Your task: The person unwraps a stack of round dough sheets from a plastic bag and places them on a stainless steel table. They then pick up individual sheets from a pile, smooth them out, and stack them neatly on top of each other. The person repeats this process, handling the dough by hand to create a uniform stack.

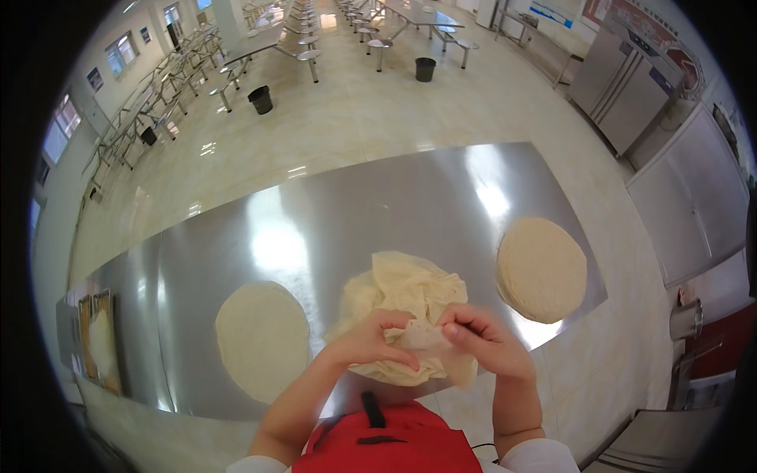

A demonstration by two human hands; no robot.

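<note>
A crumpled pile of thin, pale dough sheets [408, 284] lies on the stainless steel table [366, 201] in front of me. Over its near side, my right hand [482, 340] pinches a thin, translucent sheet between thumb and fingers, and the sheet hangs down below it. My left hand [378, 340] is curved around the other side of this sheet, thumb and fingers spread; whether it grips the sheet is hard to tell. To the left lies a flat round of dough [263, 340]. A thicker stack of round dough sheets [541, 269] sits to the right.
Metal trays [97, 343] stand at the table's far left end. Beyond the table are black bins [424, 70], dining tables with fixed stools [378, 44] and a steel refrigerator [627, 83]. A metal pot [686, 319] is at the far right.
</note>
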